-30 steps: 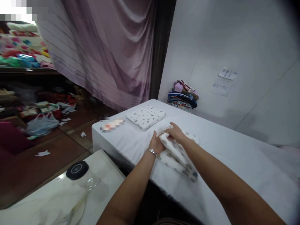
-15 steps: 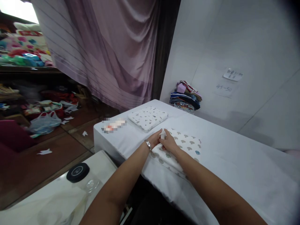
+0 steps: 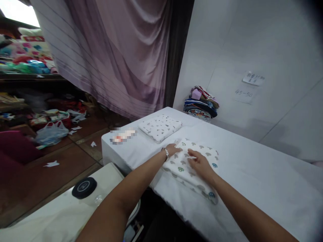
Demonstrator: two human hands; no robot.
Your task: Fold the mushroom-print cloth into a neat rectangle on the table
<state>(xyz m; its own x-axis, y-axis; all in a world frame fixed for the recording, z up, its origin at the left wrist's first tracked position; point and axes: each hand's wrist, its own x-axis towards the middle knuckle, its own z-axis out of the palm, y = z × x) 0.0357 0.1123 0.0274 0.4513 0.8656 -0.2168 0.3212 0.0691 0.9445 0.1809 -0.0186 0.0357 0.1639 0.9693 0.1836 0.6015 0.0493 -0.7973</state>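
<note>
A folded white cloth with grey and green prints (image 3: 202,153) lies flat on the white-covered table (image 3: 252,174). My right hand (image 3: 200,164) rests open and flat on top of it, fingers stretched out. My left hand (image 3: 174,150), with a bracelet at the wrist, lies at the cloth's far left corner, fingers extended and touching its edge. A second folded white cloth with small dark prints (image 3: 160,127) sits farther back on the table, apart from both hands.
A stack of coloured folded fabrics (image 3: 201,102) stands by the wall at the table's far end. A white appliance with a black round disc (image 3: 84,188) is at lower left. A mauve curtain (image 3: 121,57) hangs behind; bags and clutter (image 3: 50,132) cover the floor at left.
The patterned cloth has gone from bunched between both hands to lying folded flat. My hands let go of its corner; the right slid down onto its top, the left stayed at the corner.
</note>
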